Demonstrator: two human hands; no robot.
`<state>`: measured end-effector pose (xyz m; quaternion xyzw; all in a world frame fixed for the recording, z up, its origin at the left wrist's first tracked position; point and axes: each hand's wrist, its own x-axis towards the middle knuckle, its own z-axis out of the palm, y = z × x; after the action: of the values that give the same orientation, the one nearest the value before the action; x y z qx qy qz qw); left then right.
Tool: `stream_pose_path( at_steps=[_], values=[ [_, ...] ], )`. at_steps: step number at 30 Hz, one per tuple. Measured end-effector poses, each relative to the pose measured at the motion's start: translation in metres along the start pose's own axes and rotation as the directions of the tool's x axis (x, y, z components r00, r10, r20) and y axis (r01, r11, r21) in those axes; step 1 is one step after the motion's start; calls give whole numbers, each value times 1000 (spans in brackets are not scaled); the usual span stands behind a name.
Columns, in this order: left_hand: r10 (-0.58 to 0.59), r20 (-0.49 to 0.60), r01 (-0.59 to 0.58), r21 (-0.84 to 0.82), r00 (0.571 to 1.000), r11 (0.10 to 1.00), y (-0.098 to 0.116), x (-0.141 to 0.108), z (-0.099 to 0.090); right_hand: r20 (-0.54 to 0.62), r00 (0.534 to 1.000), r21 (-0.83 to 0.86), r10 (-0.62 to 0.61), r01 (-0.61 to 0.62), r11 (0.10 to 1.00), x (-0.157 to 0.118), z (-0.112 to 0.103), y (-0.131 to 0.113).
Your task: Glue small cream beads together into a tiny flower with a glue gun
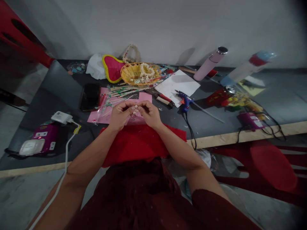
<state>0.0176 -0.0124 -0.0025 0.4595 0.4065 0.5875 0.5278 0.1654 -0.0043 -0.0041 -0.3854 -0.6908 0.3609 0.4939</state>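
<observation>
Both hands meet over pink paper near the table's front edge. My left hand pinches one side of a small cream-coloured beaded piece. On its other side, my right hand grips the same piece with thumb and fingertips. The fingers cover much of it, so its full shape is hard to make out. Just below the hands, a red cloth hangs over the edge toward the lap. Behind them are thin sticks with green bits and a yellow woven basket holding a similar cream strand.
A blue glue gun, red-handled pliers and white paper lie to the right. Farther right stand a pink flask and a clear bottle. A phone and purple power box are left, with a white cable.
</observation>
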Motion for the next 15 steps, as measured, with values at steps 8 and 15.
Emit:
stream_pose_path(
  at_steps=[8, 15],
  values=[
    [28, 26, -30, 60, 999, 998, 3, -2, 0, -17, 1000, -46, -14, 13, 999, -1, 0, 1],
    [-11, 57, 9, 38, 998, 999, 2, -1, -2, -29, 999, -17, -32, 32, 999, -1, -1, 4]
  ],
)
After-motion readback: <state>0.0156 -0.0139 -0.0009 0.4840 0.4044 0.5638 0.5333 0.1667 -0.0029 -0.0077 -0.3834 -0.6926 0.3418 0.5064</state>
